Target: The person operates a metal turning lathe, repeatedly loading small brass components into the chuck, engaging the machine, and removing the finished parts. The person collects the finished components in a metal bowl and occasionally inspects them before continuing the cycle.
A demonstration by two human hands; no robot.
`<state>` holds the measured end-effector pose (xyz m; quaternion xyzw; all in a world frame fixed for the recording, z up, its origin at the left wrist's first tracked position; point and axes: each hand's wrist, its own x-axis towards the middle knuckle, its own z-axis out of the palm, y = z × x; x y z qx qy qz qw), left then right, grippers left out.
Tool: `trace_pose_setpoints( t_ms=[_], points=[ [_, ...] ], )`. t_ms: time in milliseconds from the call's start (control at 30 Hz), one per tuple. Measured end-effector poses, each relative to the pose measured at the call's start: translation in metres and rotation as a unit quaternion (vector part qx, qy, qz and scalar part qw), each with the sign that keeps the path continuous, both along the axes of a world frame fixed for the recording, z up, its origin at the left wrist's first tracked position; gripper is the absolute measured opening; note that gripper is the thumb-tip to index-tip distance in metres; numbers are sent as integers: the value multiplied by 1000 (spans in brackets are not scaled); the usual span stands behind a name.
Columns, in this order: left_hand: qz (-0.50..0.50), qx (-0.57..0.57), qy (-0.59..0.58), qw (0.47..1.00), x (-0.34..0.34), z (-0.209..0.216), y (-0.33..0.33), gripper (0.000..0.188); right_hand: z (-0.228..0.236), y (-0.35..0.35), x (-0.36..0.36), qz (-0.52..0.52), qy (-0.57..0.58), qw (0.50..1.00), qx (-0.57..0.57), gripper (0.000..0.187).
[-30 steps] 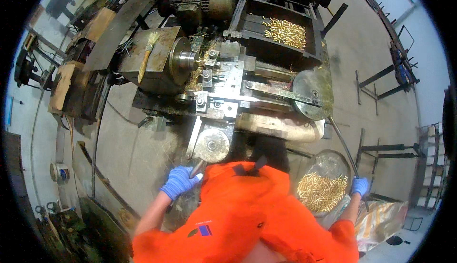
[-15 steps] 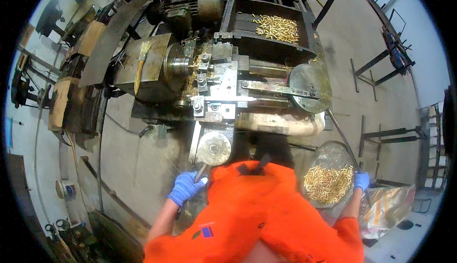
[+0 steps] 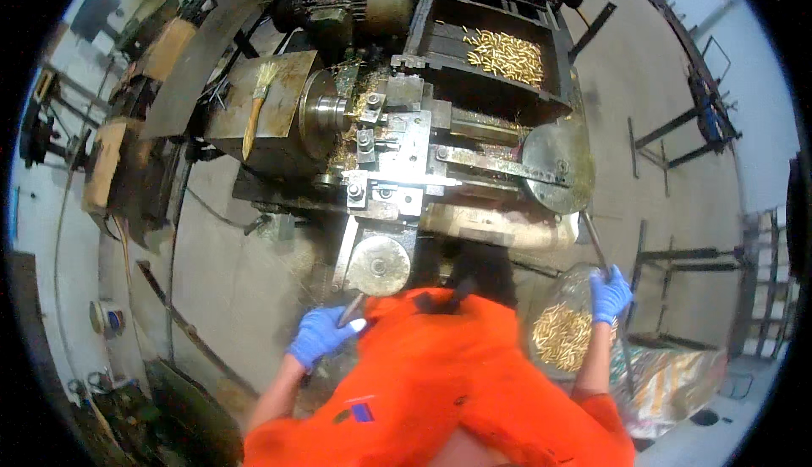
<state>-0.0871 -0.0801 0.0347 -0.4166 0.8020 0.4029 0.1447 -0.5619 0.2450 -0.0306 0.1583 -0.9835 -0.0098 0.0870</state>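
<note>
My left hand (image 3: 320, 336), in a blue glove, is closed around the short metal handle (image 3: 352, 306) of a round handwheel (image 3: 380, 266) at the front of a small lathe. My right hand (image 3: 611, 295), gloved alike, is wrapped round a long metal lever (image 3: 595, 237) that slants down from a large round plate (image 3: 554, 167) on the machine's right. Between them is the bright metal tool slide (image 3: 413, 158) with bolted tool blocks. Left of it stands the round chuck (image 3: 325, 115). Brass-coloured shavings lie around the tool blocks.
A dark metal tray (image 3: 440, 65) at the back holds many small brass-coloured pins (image 3: 506, 55). More pins (image 3: 560, 337) lie in a pan near my right forearm, beside a shiny sack (image 3: 677, 387). A wooden-handled brush (image 3: 255, 120) rests on the headstock cover; a motor (image 3: 342, 2) stands behind.
My right hand has moved up and inward, now higher along the lever, which stands steeper. My left hand keeps its hold on the handwheel handle. The whole view has shifted slightly.
</note>
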Motion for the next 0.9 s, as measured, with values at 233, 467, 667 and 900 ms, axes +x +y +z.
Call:
trace_pose_setpoints(
  t_ms=[233,467,667,900],
  points=[
    [399,1,84,913,86,-7,36,33,24,-73,-121,19,-28,977,211,43],
    [614,-135,101,771,74,-53,86,38,39,-157,-213,9,38,975,217,38],
    [645,-193,60,737,80,-33,21,38,10,-167,-231,110,49,971,207,38],
    [526,-266,206,781,60,-79,-145,35,13,-105,-217,114,-7,973,201,20]
  ],
)
